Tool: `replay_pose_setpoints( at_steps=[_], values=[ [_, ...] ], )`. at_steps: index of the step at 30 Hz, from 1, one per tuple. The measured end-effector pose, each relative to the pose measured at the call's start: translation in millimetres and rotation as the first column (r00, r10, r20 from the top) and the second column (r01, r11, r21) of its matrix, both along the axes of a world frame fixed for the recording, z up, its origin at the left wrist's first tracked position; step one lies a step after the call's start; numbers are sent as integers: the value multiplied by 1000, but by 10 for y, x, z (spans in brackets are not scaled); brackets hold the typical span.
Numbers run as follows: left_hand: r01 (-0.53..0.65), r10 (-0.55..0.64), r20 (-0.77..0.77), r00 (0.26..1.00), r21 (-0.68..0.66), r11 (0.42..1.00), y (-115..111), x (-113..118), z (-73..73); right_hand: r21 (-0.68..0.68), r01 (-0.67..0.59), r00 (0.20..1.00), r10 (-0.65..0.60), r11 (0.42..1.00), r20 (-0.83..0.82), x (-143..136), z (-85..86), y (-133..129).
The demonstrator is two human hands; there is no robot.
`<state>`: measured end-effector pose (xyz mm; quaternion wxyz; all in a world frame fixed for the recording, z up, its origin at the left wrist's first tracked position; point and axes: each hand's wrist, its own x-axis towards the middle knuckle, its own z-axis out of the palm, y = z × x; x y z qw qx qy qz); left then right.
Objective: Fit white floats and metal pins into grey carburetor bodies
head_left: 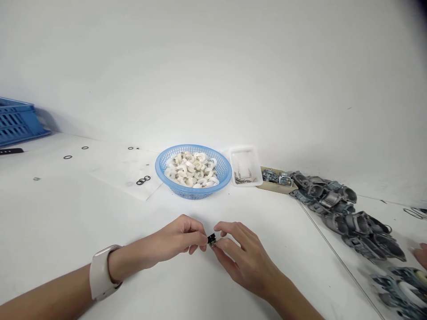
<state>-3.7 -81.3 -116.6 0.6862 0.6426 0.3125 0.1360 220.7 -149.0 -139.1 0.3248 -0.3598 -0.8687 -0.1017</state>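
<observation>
My left hand (pixel 187 238), with a pale watch band on its wrist, is closed in a pinch on a small black part (pixel 212 240) that shows metallic ring-like coils at its lower end. My right hand (pixel 242 253) meets the same part from the other side. Its forefinger is lifted slightly while lower fingertips press at the coiled end. Fingers cover much of the part, so its full shape is hidden. Beyond the hands stands a blue plastic basket (pixel 196 194) heaped with white ring-shaped pieces (pixel 191 169).
A white tray (pixel 258 173) holds thin metal pins. Beside it, a cardboard box (pixel 276 188) contains metal parts. Grey metal castings (pixel 333 200) pile up at right, near another person's hand (pixel 420 255). Black rings (pixel 143 180) lie on a sheet at left; a blue crate (pixel 20 122) stands behind.
</observation>
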Motion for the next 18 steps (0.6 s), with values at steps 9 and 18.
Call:
replay_pose_setpoints(
  at_steps=[9, 18],
  values=[
    [-32, 39, -66, 997, 114, 993, -17, 5, -48, 4, 21, 1000, -21, 1000, -9, 34, 30, 47],
    [205, 156, -267, 951, 921, 331, -39, -10, -312, -48, 10, 998, -13, 999, -55, 62, 74, 23]
  ],
)
